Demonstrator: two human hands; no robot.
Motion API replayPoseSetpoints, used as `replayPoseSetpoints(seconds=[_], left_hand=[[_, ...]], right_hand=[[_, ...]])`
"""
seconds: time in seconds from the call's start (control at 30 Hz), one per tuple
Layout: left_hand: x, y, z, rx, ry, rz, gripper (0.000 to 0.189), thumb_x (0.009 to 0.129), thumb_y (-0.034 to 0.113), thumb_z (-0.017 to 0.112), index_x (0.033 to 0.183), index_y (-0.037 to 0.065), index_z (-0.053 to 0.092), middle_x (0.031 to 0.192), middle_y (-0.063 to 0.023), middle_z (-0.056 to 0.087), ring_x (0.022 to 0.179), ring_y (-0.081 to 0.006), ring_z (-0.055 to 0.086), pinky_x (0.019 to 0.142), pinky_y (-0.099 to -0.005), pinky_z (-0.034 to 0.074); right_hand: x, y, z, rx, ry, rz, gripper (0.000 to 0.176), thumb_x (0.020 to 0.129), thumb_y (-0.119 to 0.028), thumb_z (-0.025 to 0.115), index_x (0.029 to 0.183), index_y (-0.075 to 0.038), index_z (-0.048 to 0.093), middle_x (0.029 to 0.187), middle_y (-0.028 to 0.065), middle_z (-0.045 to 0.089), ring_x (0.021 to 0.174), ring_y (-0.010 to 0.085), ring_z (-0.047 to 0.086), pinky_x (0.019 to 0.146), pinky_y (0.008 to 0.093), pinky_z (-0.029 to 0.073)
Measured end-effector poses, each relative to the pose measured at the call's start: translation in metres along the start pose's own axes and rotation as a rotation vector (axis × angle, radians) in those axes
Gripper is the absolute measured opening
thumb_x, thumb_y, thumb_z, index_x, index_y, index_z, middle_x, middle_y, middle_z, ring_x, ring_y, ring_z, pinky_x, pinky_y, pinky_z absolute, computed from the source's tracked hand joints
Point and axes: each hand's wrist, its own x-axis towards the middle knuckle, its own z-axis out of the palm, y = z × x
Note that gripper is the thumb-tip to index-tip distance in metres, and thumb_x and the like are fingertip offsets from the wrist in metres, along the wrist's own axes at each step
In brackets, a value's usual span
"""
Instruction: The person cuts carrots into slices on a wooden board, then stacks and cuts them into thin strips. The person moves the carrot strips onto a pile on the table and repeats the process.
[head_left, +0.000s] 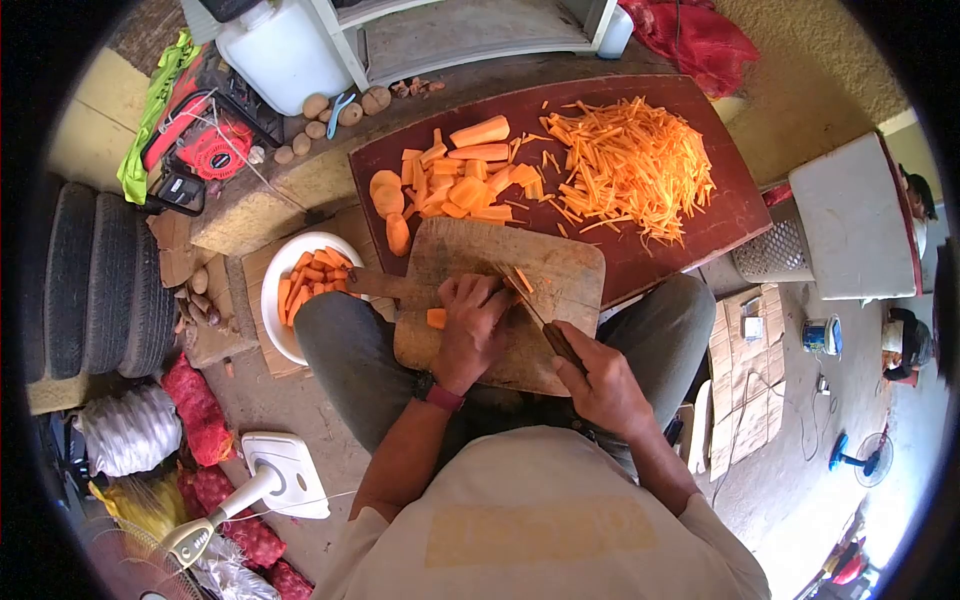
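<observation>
A worn wooden cutting board (560,262) lies across my lap, its far edge resting on the dark red board. My right hand (610,385) is closed around the handle of a knife (540,318), whose blade points away and to the left over the cutting board. Curled fingers of my left hand (470,325) press on a piece of carrot right beside the blade, mostly hidden under them. Thin carrot strips (523,280) lie by the blade's tip. Another carrot chunk (436,318) sits at the left side of my left hand.
The dark red board (735,200) bears a heap of shredded carrot (635,160) and cut carrot pieces (460,185). At left stands a white bowl (271,312) of carrot pieces. Potatoes with a blue peeler (338,112), tyres (105,280) and a fan (865,458) surround me.
</observation>
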Motion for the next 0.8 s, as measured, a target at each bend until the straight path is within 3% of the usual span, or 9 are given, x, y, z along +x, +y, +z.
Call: replayPoseSetpoints(seconds=[0.27, 0.4, 0.53, 0.8], left_hand=[[0.004, 0.006, -0.001, -0.007, 0.030, 0.010, 0.043, 0.076, 0.000, 0.075, 0.118, 0.007, 0.081, 0.122, -0.0090, 0.071, 0.120, -0.0324, 0.064, 0.104, -0.0530, 0.040], [0.004, 0.006, -0.005, 0.023, 0.004, 0.020, 0.044, 0.073, 0.002, 0.076, 0.117, 0.007, 0.081, 0.120, -0.0085, 0.070, 0.119, -0.0322, 0.063, 0.105, -0.0538, 0.040], [0.004, 0.006, -0.009, 0.029, 0.011, 0.016, 0.044, 0.072, 0.004, 0.077, 0.116, 0.007, 0.080, 0.118, -0.0081, 0.069, 0.118, -0.0320, 0.062, 0.105, -0.0535, 0.039], [0.004, 0.000, 0.008, -0.011, 0.105, 0.033, 0.040, 0.072, 0.007, 0.079, 0.112, 0.007, 0.080, 0.116, -0.0079, 0.072, 0.114, -0.0324, 0.064, 0.104, -0.0527, 0.040]], right_hand=[[-0.004, -0.010, 0.000, -0.096, -0.026, 0.043, 0.048, 0.104, -0.010, 0.071, 0.147, 0.007, 0.057, 0.111, 0.0337, 0.074, 0.100, 0.0529, 0.075, 0.083, 0.0572, 0.061], [0.017, -0.006, 0.016, -0.139, -0.043, 0.069, 0.047, 0.105, -0.007, 0.070, 0.147, 0.008, 0.057, 0.116, 0.0326, 0.075, 0.106, 0.0539, 0.073, 0.088, 0.0539, 0.061], [0.024, 0.007, 0.017, -0.120, -0.007, -0.031, 0.048, 0.104, -0.007, 0.070, 0.148, 0.007, 0.056, 0.115, 0.0328, 0.075, 0.105, 0.0540, 0.074, 0.087, 0.0531, 0.061], [0.013, -0.011, 0.003, -0.051, -0.087, 0.085, 0.049, 0.104, -0.008, 0.071, 0.149, 0.005, 0.056, 0.118, 0.0338, 0.074, 0.109, 0.0534, 0.074, 0.089, 0.0524, 0.061]])
